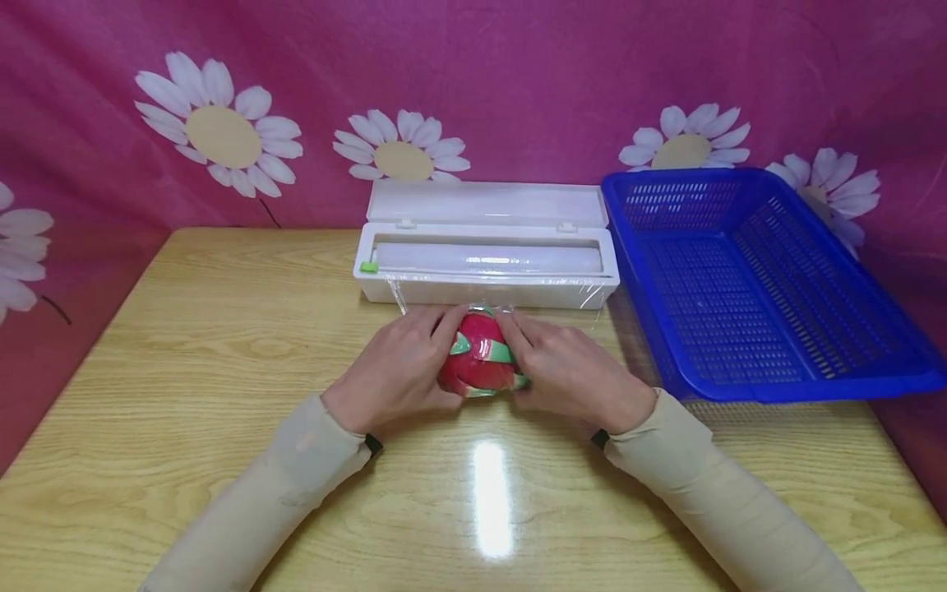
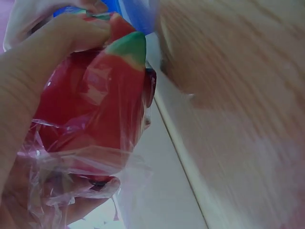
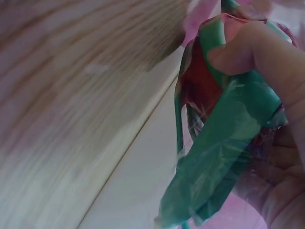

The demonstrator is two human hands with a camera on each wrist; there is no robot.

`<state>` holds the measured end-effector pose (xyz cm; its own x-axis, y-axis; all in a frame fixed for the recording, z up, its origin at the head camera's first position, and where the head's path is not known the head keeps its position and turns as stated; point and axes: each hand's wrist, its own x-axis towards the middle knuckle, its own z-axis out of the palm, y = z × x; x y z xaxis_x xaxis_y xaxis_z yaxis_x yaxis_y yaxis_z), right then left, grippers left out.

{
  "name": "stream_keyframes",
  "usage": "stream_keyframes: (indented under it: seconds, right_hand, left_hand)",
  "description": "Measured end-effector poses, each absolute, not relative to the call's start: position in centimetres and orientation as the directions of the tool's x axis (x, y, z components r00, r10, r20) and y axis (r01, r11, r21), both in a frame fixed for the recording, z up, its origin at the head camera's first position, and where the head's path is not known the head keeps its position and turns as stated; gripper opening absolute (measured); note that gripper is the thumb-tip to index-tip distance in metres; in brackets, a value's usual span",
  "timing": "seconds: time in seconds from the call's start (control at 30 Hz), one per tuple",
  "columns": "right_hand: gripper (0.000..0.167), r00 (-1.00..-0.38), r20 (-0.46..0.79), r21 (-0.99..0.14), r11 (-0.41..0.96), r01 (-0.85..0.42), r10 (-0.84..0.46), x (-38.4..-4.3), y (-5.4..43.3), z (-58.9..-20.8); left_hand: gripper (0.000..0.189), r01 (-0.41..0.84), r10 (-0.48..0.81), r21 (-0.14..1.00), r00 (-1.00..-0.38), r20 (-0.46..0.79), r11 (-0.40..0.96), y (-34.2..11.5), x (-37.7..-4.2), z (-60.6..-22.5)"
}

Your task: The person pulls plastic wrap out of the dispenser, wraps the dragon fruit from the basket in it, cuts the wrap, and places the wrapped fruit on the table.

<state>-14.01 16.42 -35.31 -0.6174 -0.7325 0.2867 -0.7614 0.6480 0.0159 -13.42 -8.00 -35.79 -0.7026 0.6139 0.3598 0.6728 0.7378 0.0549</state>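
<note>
Between both hands is a red dragon fruit [image 1: 482,352] with green scales, covered in clear plastic wrap [image 2: 86,162]. My left hand [image 1: 403,359] grips its left side, thumb and fingers curled round it. From the right, my right hand [image 1: 565,370] holds the fruit the same way. In the right wrist view a long green scale [image 3: 219,143] shows under the film beside the thumb. Just beyond the hands stands a white cling film box [image 1: 488,289], lid raised, with a film roll [image 1: 488,258] inside. Strands of film stretch from the box's front towards the hands.
A blue plastic basket [image 1: 681,362] stands at the right, close to the box. A small green slider [image 1: 369,267] sits at the box's left end. The wooden table [image 1: 185,353] runs back to a pink flowered cloth [image 1: 518,74].
</note>
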Motion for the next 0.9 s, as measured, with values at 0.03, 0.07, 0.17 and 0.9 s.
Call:
stream_keyframes:
  seconds: [0.03,0.07,0.17,0.9]
  right_hand:
    - [0.095,-0.619,0.281,0.014,0.647,-0.762,-0.734,-14.0,16.4,-35.3]
    - [0.096,-0.62,0.275,0.012,0.648,-0.762,-0.735,-13.9,16.4,-35.3]
    - [0.096,-0.623,0.263,0.011,0.648,-0.761,-0.736,-13.9,16.4,-35.2]
    - [0.097,-0.662,0.14,-0.086,0.657,-0.749,-0.736,-13.3,16.4,-34.3]
  left_hand:
    - [0.091,0.674,0.615,0.058,-0.703,0.358,0.736,-8.0,-13.4,-35.8]
    - [0.091,0.675,0.616,0.064,-0.704,0.355,0.735,-8.0,-13.3,-35.9]
    - [0.092,0.677,0.619,0.075,-0.708,0.34,0.732,-8.1,-13.2,-35.9]
    - [0.1,0.668,0.639,0.155,-0.743,0.2,0.728,-8.4,-12.9,-34.9]
